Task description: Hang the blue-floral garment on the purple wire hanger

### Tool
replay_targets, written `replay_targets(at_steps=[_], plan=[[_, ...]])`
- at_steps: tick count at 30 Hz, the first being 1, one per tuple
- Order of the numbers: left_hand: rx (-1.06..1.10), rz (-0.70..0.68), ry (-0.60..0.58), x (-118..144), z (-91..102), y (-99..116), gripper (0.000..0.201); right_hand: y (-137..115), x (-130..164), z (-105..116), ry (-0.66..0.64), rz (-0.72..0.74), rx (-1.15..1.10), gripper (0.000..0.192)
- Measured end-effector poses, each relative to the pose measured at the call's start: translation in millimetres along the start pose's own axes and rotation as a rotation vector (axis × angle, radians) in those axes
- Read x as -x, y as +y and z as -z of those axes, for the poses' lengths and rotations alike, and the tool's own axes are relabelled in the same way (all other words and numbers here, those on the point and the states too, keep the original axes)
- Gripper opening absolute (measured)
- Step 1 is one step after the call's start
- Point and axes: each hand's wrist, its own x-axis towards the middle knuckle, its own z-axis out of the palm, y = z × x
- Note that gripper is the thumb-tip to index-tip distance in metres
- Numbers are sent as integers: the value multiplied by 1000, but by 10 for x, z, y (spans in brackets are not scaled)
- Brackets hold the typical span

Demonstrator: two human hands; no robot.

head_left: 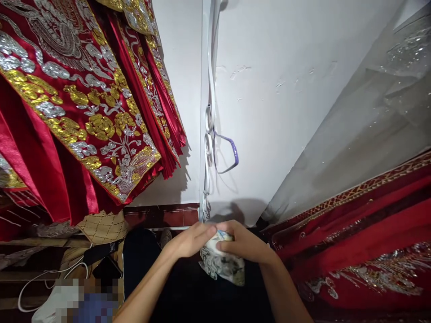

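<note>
The hanging red garment (67,112) is glossy satin cloth, thick with raised gold and silver embroidery that glitters. The small bundle (222,264) between the left hand (190,240) and right hand (244,244) looks like soft patterned cloth, though it is partly hidden. The wall (286,89) is matt painted plaster, slightly pitted. A clear plastic cover (377,112) shines over cloth at right.

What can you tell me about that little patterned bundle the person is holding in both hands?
The patterned bundle looks like a small, soft piece of pale cloth with grey-silver and gold swirls, crumpled or folded rather than spread flat. It sits low in the middle of the view, above a dark surface. The left hand pinches its top edge from one side, and the right hand covers it from the other, fingers pressing on top. Its lower part hangs free below the hands.
</note>
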Motion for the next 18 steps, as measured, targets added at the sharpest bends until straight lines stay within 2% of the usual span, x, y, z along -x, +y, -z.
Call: replay_targets(at_steps=[2, 3, 5, 6, 7, 9, 10, 12, 15, 18], plan=[[-74, 118, -70, 106, 9, -156, 51, -59, 31, 194, 155, 26, 124, 16], [-120, 165, -65, 178, 26, -208, 49, -81, 31, 293, 294, 59, 152, 19], [-205, 237, -11, 333, 93, -255, 42, -121, -21, 466, 625, 154, 121, 25], [-244, 266, 20, 404, 138, -253, 38, -144, -83, 532, 754, 198, 63, 34], [-286, 286, 50, 463, 186, -240, 34, -171, -170, 581, 828, 237, -5, 46], [-399, 300, 109, 543, 281, -201, 22, -226, -415, 625, 825, 299, -105, 63], [-474, 306, 136, 565, 322, -187, 16, -245, -560, 623, 778, 321, -116, 63], [-637, 357, 173, 590, 390, -190, 9, -251, -853, 594, 646, 321, -102, 47], [-794, 500, 162, 626, 484, -270, 18, -182, -1150, 550, 477, 238, -120, 23], [-869, 584, 156, 684, 624, -348, 22, -119, -1152, 572, 470, 228, -116, 20]])
